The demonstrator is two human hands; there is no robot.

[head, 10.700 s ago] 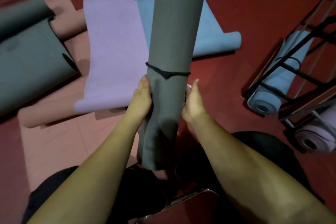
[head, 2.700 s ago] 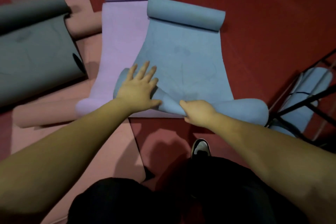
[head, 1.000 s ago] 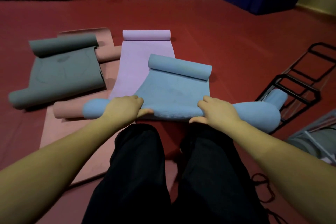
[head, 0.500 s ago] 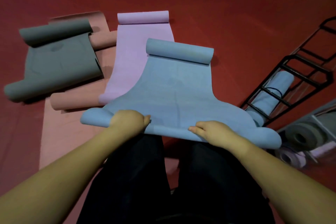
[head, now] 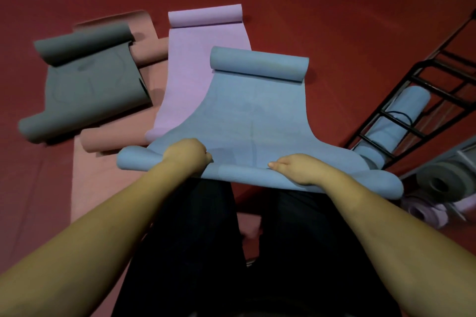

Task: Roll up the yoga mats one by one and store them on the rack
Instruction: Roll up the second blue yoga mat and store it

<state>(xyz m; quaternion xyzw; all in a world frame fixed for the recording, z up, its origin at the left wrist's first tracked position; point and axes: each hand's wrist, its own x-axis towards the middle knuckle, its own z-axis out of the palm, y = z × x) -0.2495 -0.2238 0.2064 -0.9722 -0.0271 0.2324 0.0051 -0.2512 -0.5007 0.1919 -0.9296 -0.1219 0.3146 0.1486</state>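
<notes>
Over my dark-trousered legs, my left hand [head: 186, 157] and right hand [head: 296, 168] both curl their fingers around the near rolled edge of the blue yoga mat [head: 253, 116] — its far end, also curled, lies on the red floor [head: 334, 8], overlapping the lilac mat [head: 201, 59]. At right stands the black rack [head: 401, 121] with a tied blue roll [head: 399, 121] — grey and pink mats lie at left.

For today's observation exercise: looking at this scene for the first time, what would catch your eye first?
The blue mat in the middle, its near edge gripped by the left hand and right hand. Behind it lie a lilac mat and, to the left, a grey mat; a black rack on the right holds rolled mats.
</notes>
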